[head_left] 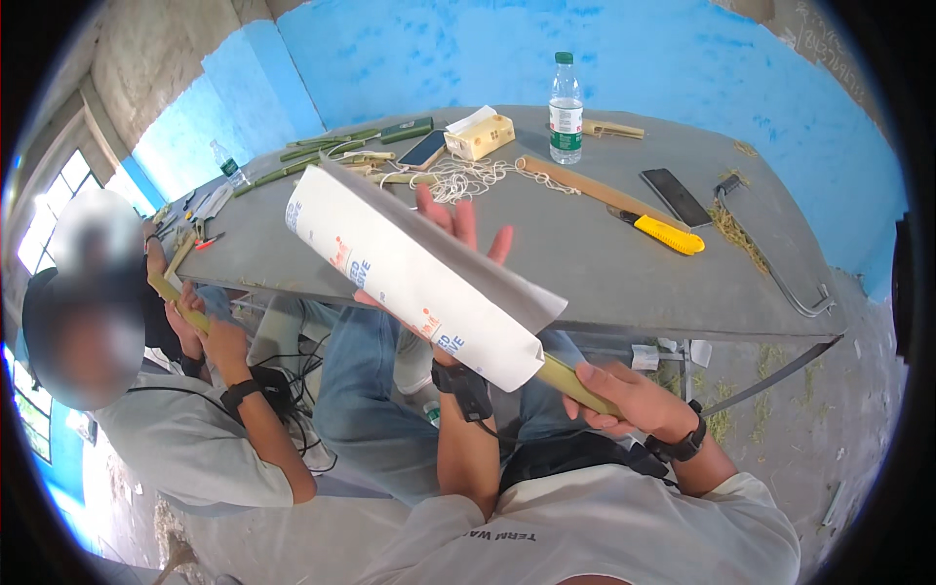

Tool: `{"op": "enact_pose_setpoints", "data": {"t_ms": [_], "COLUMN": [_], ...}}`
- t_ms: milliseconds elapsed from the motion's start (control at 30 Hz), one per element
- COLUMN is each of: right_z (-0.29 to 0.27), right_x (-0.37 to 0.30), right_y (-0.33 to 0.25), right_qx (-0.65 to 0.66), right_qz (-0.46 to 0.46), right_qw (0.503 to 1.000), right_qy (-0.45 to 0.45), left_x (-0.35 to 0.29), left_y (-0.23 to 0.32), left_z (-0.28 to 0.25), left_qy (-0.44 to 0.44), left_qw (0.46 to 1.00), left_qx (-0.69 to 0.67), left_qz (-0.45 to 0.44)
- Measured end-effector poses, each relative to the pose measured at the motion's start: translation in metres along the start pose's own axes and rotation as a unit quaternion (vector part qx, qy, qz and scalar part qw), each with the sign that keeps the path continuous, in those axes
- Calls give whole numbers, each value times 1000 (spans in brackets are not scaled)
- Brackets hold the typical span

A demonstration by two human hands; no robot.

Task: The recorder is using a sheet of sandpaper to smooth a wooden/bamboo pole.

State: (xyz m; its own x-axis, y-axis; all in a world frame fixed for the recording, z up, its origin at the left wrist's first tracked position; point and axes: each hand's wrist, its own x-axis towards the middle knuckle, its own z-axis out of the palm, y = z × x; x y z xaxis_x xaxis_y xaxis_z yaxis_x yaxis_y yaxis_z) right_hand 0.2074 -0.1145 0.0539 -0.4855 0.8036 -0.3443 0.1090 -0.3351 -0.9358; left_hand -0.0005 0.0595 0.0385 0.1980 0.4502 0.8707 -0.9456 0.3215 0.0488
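Note:
A folded sheet of sandpaper (409,278), white and printed on its back and grey inside, lies around a green bamboo piece (575,384). From under the sheet my left hand (466,226) cradles it, fingers spread past the far edge and the thumb on the near side; the palm is hidden. My right hand (629,398) is closed around the bamboo end that sticks out at the lower right. How far the bamboo runs inside the fold cannot be seen.
On the grey table (575,234) lie a yellow utility knife (668,235), a bamboo strip (575,181), a phone (677,197), white string (463,178), a tissue box (480,136) and a bottle (565,112). At my left, a co-worker (210,429) holds another bamboo piece (180,297).

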Motion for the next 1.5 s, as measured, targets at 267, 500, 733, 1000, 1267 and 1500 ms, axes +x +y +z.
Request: {"op": "enact_pose_setpoints", "data": {"t_ms": [267, 500, 733, 1000, 1267, 1500], "right_z": [-7, 1, 11, 6, 17, 22], "right_x": [-1, 8, 22, -8, 6, 6], "right_y": [8, 15, 15, 7, -4, 4], "right_qx": [84, -165, -218, -315, -309, -304], "right_qz": [21, -100, -229, -131, -189, -135], "right_qw": [996, 966, 910, 901, 895, 914], "right_qy": [-36, 171, 268, 267, 260, 233], "left_x": [2, -16, -14, -23, -16, -36], "left_y": [-1, -24, -43, 8, -17, 17], "left_z": [-1, 25, 43, 30, 51, 39], "left_qy": [-18, 191, 382, 384, 389, 355], "left_qw": [985, 975, 884, 866, 878, 878], "left_qx": [-169, 75, 248, 280, 242, 258], "left_qz": [11, 88, 101, 159, 138, 189]}}
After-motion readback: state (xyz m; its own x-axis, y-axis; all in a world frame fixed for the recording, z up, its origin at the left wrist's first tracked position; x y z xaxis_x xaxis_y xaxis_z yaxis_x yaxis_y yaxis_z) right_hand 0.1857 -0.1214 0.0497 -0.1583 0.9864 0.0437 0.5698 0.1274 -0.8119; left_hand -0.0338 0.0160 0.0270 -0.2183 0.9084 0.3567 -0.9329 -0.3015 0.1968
